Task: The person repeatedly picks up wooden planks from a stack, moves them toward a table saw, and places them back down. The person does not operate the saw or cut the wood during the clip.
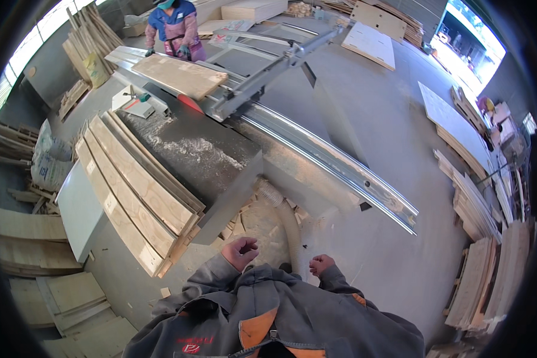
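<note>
My left hand [240, 253] is held in front of my body with its fingers loosely curled and nothing seen in them. To its right, my right hand [321, 264] is also curled, apart from any object. Beyond my hands stands a sliding table saw [238, 160], with sawdust on its dark top and a red guard [190, 102]. A stack of long plywood strips [138, 190] lies on the table's left side, nearest to my left hand. On the far part of the saw rests a wooden board [180, 74], beside a person [174, 30] wearing gloves.
A ribbed hose [293, 232] runs down from the saw to the floor near me, among wood offcuts. The metal rail [340, 170] juts out to the right. Plywood piles [49, 238] stand on the left, and more sheets [459, 134] lie along the right.
</note>
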A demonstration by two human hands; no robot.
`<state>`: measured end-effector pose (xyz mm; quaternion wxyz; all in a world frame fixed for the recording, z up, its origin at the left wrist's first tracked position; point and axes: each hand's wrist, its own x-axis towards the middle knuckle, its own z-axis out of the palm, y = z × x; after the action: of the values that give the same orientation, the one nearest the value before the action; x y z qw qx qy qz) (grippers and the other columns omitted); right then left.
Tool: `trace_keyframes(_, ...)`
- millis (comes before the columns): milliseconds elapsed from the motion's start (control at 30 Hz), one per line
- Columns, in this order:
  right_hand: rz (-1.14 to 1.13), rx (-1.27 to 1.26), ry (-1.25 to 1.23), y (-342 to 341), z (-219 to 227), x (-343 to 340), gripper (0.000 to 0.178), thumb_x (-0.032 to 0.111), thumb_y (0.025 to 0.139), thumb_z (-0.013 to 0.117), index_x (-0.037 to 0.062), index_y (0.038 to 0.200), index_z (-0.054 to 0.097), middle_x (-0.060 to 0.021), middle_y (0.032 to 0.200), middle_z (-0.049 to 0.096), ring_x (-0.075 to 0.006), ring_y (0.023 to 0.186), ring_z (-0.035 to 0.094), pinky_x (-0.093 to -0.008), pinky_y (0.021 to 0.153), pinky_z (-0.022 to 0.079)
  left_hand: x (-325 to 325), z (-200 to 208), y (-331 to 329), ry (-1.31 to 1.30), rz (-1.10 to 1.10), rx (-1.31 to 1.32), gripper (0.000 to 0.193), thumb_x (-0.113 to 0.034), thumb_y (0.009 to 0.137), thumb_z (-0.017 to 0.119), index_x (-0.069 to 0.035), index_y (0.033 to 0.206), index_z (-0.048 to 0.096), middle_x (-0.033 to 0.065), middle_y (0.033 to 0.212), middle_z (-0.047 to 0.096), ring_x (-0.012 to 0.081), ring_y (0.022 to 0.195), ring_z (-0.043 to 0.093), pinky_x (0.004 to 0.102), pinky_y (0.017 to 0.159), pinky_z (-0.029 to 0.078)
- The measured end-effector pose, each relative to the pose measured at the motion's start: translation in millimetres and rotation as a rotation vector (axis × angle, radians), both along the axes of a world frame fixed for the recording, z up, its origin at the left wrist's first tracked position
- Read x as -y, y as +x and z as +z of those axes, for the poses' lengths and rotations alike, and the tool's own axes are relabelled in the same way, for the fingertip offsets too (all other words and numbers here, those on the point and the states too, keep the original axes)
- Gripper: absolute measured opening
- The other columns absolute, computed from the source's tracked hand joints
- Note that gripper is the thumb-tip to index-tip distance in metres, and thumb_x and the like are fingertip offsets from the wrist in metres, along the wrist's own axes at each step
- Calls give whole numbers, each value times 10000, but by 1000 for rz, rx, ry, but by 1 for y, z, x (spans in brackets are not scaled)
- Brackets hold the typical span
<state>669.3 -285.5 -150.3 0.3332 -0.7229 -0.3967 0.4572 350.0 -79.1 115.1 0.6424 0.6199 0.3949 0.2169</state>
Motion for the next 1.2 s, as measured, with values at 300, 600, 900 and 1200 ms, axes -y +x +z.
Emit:
trace_keyframes(300, 38, -50, 2, 3, 11, -14, 239, 118, 780, 627, -20, 964, 562, -103, 760, 628, -165, 593, 606, -279, 499, 493, 16, -48, -20, 142, -27, -275, 383, -92, 765, 687, 21, 1107, 556, 105, 921, 640, 155, 844, 624, 279, 763, 507)
trace_keyframes(600, 181, 43, 117, 7, 2, -26, 235, 113, 775, 631, -22, 955, 565, -109, 762, 634, -168, 600, 616, -275, 485, 486, 69, -223, -163, -287, 161, -714, 471, -252, 710, 707, -8, 1093, 584, 154, 982, 642, 264, 860, 631, 342, 765, 511)
trace_keyframes(900, -249, -258, -356, -9, 89, -48, 230, 99, 757, 648, -33, 930, 575, -115, 741, 632, -166, 579, 613, -280, 468, 485, 98, -330, -259, 182, -853, -1077, 277, -336, 793, 532, -145, 976, 614, 122, 933, 628, 316, 891, 600, 392, 733, 505)
trace_keyframes(1200, -239, -250, -356, -10, 80, -49, 234, 95, 743, 662, -28, 925, 583, -114, 718, 625, -174, 579, 618, -299, 463, 488, 74, -264, -167, -317, 193, -770, 454, -229, 729, 712, 29, 1077, 577, 116, 767, 653, 168, 612, 614, 308, 563, 508)
